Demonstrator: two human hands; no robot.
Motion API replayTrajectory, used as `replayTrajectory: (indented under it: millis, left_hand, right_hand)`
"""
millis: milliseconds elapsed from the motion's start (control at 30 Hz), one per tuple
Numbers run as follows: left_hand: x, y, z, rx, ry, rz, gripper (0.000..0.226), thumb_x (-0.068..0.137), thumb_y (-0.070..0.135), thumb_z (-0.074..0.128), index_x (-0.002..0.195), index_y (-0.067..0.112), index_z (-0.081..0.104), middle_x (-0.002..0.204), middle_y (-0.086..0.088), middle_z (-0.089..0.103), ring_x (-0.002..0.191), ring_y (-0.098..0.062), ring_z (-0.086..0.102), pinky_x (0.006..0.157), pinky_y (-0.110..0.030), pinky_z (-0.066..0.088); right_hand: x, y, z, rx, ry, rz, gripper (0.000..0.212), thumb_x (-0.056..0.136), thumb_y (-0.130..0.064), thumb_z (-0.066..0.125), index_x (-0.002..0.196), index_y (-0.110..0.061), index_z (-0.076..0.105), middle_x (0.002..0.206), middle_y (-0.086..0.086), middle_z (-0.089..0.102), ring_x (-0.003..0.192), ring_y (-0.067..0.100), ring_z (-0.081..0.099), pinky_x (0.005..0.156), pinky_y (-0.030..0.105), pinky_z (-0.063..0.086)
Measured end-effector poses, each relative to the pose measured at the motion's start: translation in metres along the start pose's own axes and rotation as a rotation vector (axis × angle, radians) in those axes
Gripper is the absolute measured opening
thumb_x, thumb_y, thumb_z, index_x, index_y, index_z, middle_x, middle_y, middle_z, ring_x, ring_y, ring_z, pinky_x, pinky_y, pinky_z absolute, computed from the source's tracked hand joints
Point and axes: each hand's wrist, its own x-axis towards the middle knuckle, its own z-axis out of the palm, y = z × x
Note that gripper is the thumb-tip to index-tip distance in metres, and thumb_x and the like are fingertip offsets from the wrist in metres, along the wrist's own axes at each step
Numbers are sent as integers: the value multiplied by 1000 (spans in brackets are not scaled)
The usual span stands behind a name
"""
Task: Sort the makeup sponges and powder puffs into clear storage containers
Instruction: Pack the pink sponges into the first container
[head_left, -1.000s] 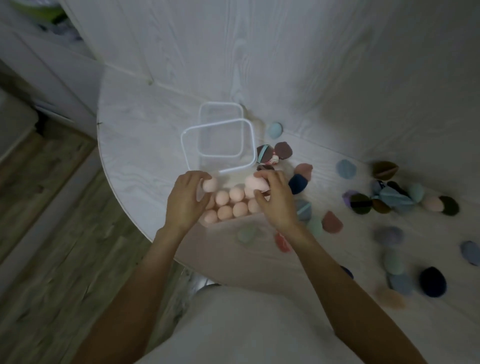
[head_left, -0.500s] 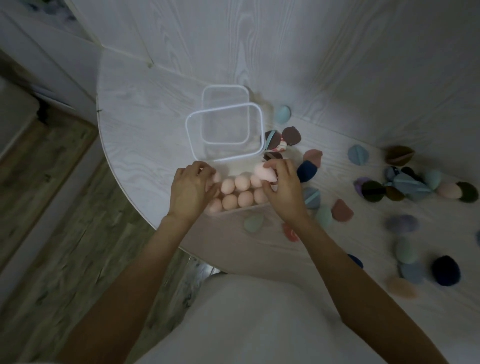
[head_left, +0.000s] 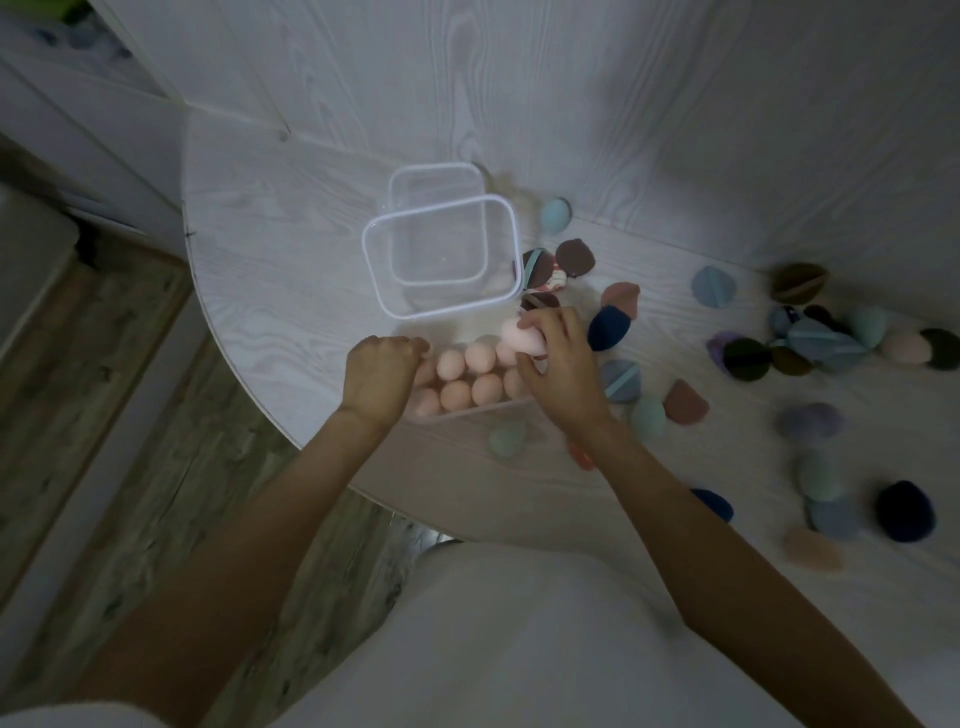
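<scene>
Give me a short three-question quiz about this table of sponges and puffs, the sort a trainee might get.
1. True or false: the right hand holds a dark blue puff.
2. Multiple choice: the peach sponges lie in
A. the container with the white rim
B. the clear container between the hands
C. a heap on the floor
3. Fill in: the white-rimmed container holds ____ sponges.

Key
1. False: it pinches a pink sponge; the dark blue puff lies on the table beside it.
2. B; the left hand grips that clear container at its left end.
3. No; it looks empty.
</scene>
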Motion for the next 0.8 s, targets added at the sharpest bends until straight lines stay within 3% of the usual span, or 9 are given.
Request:
replayTrajectory:
  millis: [67, 133, 200, 333, 467, 600, 700, 800]
  left_hand:
    - [5, 7, -7, 215, -78, 28, 27, 45, 13, 84, 55, 24, 62, 39, 6, 49, 32, -14, 40, 49, -19, 30]
    - [6, 10, -7, 298, -197, 61, 13, 75, 14, 62, 79, 25, 59, 58, 7, 61, 47, -14, 44, 73, -22, 35]
    - [7, 9, -6, 307, -211, 58, 21, 85, 6, 43, 92, 23, 54, 75, 4, 66, 60, -17, 51, 88, -28, 29]
    - [-4, 0, 7, 162, 12, 49, 28, 66, 0, 67, 91, 12, 66, 77, -3, 70, 67, -23, 63, 79, -34, 25]
    - [-14, 1, 19, 6, 228, 10, 42, 66, 2, 75, 106, 11, 66, 102, -7, 67, 82, -28, 62, 74, -39, 38]
    - [-16, -2, 15, -150, 253, -54, 50, 69, 1, 71, 116, 11, 62, 117, -13, 59, 100, -32, 56, 77, -41, 42]
    - [-19, -4, 13, -227, 259, 49, 47, 68, -3, 69, 113, 10, 64, 117, -16, 60, 102, -33, 58, 82, -42, 43]
    - [-23, -2, 13, -235, 228, 129, 31, 78, 16, 56, 107, 12, 67, 117, -19, 60, 102, -34, 60, 82, -41, 46]
  right_hand:
    - [0, 0, 0, 3, 4, 3, 31, 77, -1, 62, 107, -6, 55, 119, 12, 47, 103, 22, 52, 79, 30, 48]
    - [0, 0, -1, 3, 6, 10, 31, 77, -1, 62, 107, -6, 55, 119, 12, 47, 104, 22, 51, 79, 30, 48]
    - [0, -1, 0, 0, 11, 5, 31, 77, -1, 62, 107, -6, 55, 119, 13, 47, 105, 23, 51, 79, 30, 48]
    - [1, -1, 1, -16, 23, -19, 32, 75, 3, 60, 107, -5, 57, 118, 14, 48, 105, 23, 51, 77, 28, 48]
    - [1, 0, 2, -44, 16, -42, 33, 75, 1, 61, 108, -5, 58, 119, 16, 49, 108, 26, 51, 77, 27, 47]
    - [2, -2, 0, -60, -4, -39, 34, 76, 0, 62, 110, -5, 58, 121, 16, 48, 106, 23, 50, 78, 26, 46]
    - [3, -4, 0, -77, -24, -28, 35, 77, 0, 61, 111, -5, 58, 123, 16, 48, 106, 25, 51, 79, 28, 46]
    - [3, -7, 1, -73, -24, -12, 34, 78, -2, 61, 112, -6, 58, 122, 15, 48, 106, 24, 51, 80, 29, 46]
